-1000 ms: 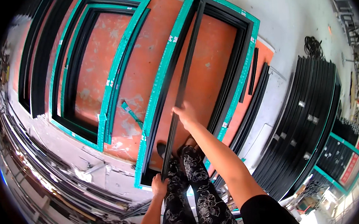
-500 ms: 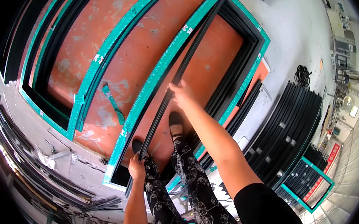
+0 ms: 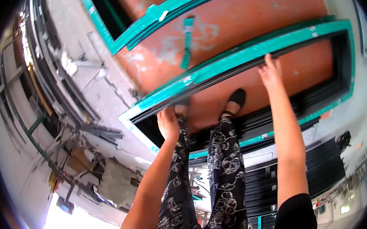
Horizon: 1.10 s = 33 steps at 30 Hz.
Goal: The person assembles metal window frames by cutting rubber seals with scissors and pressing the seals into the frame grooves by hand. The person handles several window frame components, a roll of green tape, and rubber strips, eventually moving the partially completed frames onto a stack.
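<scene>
A long rectangular frame with a green-taped face point(image 3: 247, 52) and black inner sides lies around my feet. Along the inside of its far side runs a thin black strip point(image 3: 223, 77), blurred and hard to part from the frame's own edge. My left hand point(image 3: 168, 125) is closed over the strip near the frame's left end, its fingertips partly hidden. Farther right, my right hand point(image 3: 270, 72) touches the strip with its fingers apart, one of them stretched toward the green face.
Beyond lies another green-taped frame point(image 3: 184, 6), with a loose green tape piece point(image 3: 187, 44) on the worn orange surface point(image 3: 162, 52) between. A stack of black frames point(image 3: 306, 169) stands at lower right. Long metal profiles point(image 3: 52, 68) line the left side.
The strip, held across the frame's opening before, now lies against its far inner side. Both hands moved there with it. The view has turned, so the frame lies more crosswise.
</scene>
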Each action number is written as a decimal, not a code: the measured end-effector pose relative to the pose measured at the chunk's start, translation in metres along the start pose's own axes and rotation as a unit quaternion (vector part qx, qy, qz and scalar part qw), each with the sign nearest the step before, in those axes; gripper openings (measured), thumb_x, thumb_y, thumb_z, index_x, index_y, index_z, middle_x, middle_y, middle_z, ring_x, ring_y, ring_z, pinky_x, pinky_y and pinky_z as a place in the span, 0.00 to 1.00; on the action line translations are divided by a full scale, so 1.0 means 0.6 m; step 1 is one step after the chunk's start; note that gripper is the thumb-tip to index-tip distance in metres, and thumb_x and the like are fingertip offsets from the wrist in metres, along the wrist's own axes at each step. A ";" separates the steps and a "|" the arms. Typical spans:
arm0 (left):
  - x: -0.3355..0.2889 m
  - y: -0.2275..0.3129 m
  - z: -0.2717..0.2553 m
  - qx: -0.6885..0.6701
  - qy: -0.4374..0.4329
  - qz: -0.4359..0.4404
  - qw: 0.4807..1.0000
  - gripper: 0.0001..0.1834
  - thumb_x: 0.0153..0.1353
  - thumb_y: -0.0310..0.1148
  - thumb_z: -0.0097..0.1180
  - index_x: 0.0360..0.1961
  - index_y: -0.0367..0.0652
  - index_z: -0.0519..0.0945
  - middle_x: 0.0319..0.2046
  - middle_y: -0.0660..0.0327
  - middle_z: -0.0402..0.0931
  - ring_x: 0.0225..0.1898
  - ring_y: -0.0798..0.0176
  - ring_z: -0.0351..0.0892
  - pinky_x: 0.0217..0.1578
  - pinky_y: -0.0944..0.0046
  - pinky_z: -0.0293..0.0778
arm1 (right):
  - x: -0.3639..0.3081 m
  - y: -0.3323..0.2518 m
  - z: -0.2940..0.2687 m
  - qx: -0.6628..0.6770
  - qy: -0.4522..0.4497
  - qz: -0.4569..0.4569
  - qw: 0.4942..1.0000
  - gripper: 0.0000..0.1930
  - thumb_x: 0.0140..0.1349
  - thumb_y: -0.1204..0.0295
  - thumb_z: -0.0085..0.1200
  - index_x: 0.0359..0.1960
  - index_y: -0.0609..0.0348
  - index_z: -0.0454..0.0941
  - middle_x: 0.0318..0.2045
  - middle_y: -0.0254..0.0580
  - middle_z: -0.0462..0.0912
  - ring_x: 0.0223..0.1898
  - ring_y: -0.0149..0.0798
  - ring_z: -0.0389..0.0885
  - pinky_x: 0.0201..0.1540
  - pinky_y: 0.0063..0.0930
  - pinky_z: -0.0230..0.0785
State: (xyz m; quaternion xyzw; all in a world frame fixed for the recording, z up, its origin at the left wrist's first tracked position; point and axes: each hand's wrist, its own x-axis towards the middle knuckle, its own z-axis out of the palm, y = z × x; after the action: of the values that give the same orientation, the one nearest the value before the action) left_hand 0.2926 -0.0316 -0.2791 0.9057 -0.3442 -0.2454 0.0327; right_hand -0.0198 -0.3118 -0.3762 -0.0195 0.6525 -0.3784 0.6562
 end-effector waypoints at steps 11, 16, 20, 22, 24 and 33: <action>0.065 -0.168 0.065 -0.811 -0.014 -0.426 0.401 0.29 0.72 0.52 0.32 0.56 0.36 0.69 0.61 0.51 0.68 0.65 0.49 0.63 0.64 0.47 0.66 | 0.021 -0.004 -0.003 -0.039 -0.032 0.006 0.999 0.26 0.61 0.62 0.61 0.57 0.50 0.64 0.51 0.35 0.72 0.55 0.39 0.71 0.63 0.47 0.64; 0.077 -0.179 0.096 -0.851 0.059 -0.446 0.270 0.28 0.71 0.50 0.37 0.56 0.36 0.71 0.59 0.53 0.71 0.65 0.50 0.65 0.65 0.43 0.63 | 0.009 -0.011 0.012 -0.062 -0.038 0.007 0.997 0.29 0.62 0.60 0.59 0.61 0.54 0.63 0.54 0.39 0.71 0.58 0.39 0.70 0.66 0.42 0.62; 0.072 -0.171 0.101 -0.863 0.075 -0.425 0.262 0.27 0.71 0.49 0.37 0.55 0.36 0.72 0.59 0.56 0.72 0.64 0.50 0.66 0.66 0.42 0.59 | 0.004 -0.024 -0.009 -0.029 -0.147 0.063 0.987 0.25 0.66 0.61 0.54 0.60 0.59 0.64 0.56 0.40 0.70 0.60 0.39 0.67 0.70 0.40 0.57; 0.074 -0.169 0.101 -0.867 0.077 -0.426 0.249 0.27 0.71 0.49 0.37 0.55 0.36 0.72 0.59 0.56 0.72 0.64 0.50 0.66 0.67 0.42 0.58 | -0.003 -0.022 -0.010 -0.024 -0.176 0.066 0.982 0.22 0.68 0.63 0.51 0.58 0.61 0.66 0.55 0.42 0.70 0.59 0.40 0.66 0.72 0.40 0.54; 0.077 -0.162 0.102 -0.873 0.077 -0.424 0.228 0.27 0.69 0.49 0.39 0.55 0.36 0.72 0.57 0.56 0.73 0.63 0.50 0.66 0.67 0.42 0.56 | 0.006 -0.015 -0.009 -0.017 -0.157 0.061 0.986 0.22 0.68 0.62 0.51 0.58 0.61 0.66 0.55 0.42 0.70 0.59 0.40 0.67 0.72 0.38 0.54; 0.065 -0.171 0.101 -0.905 0.068 -0.363 0.209 0.24 0.66 0.47 0.46 0.54 0.39 0.73 0.55 0.57 0.73 0.59 0.53 0.67 0.65 0.46 0.61 | 0.009 -0.009 -0.003 0.020 -0.069 0.061 0.996 0.23 0.65 0.60 0.54 0.56 0.60 0.68 0.52 0.40 0.70 0.57 0.39 0.66 0.69 0.36 0.58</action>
State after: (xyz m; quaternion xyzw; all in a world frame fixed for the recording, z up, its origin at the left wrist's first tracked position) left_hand 0.3516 0.0281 -0.3724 0.3011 0.4816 -0.3136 0.7610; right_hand -0.0248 -0.3177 -0.3785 0.0071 0.5978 -0.3478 0.7222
